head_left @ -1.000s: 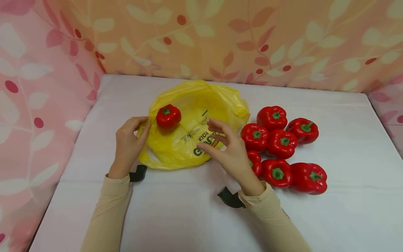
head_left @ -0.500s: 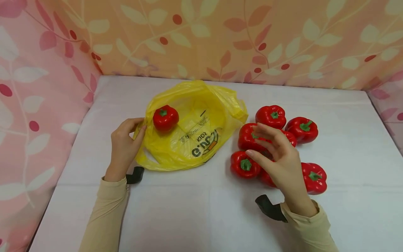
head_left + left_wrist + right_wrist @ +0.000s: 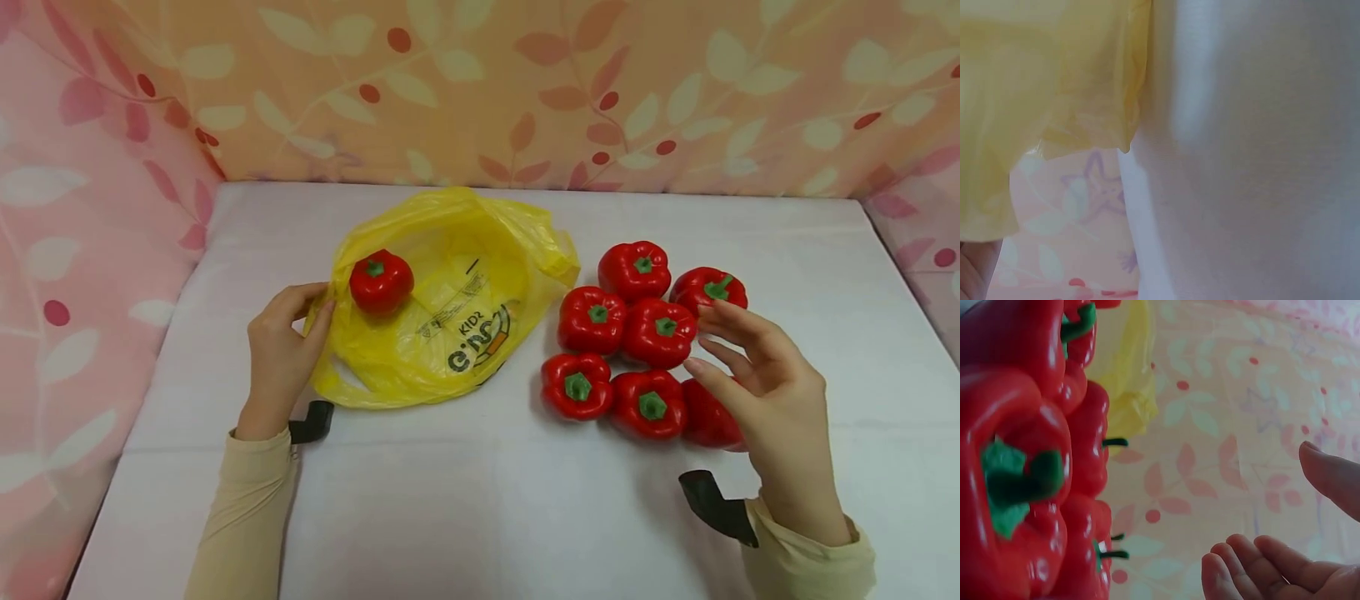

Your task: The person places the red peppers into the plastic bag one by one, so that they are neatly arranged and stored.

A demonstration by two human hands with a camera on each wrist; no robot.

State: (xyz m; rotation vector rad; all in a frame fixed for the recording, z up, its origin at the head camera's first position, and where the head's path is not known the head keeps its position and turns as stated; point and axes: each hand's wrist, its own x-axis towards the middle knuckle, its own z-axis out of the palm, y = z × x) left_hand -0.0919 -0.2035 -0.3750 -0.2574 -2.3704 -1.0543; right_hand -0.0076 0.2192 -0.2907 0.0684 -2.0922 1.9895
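Observation:
In the head view, a yellow plastic bag (image 3: 442,300) lies spread with its mouth facing up, and one red bell pepper (image 3: 382,283) sits inside at its left. My left hand (image 3: 283,354) pinches the bag's left rim between thumb and fingers. Part of that hand shows at the lower left of the left wrist view, below the yellow film (image 3: 1054,81). My right hand (image 3: 783,408) hovers over the right side of the bell peppers, thumb and fingers apart, holding nothing. It partly covers the lower right bell pepper (image 3: 708,417). The right wrist view shows its fingers (image 3: 1272,565) beside the peppers.
Several more red bell peppers with green stems, among them a front left one (image 3: 576,387) and a back one (image 3: 635,271), stand close together right of the bag. The white tabletop (image 3: 450,500) meets a leaf-patterned cloth (image 3: 465,100) at the back and sides.
My right hand has moved from over the bag rightward to the far side of the pepper group. The left hand keeps hold of the bag's rim. The head view has shifted slightly.

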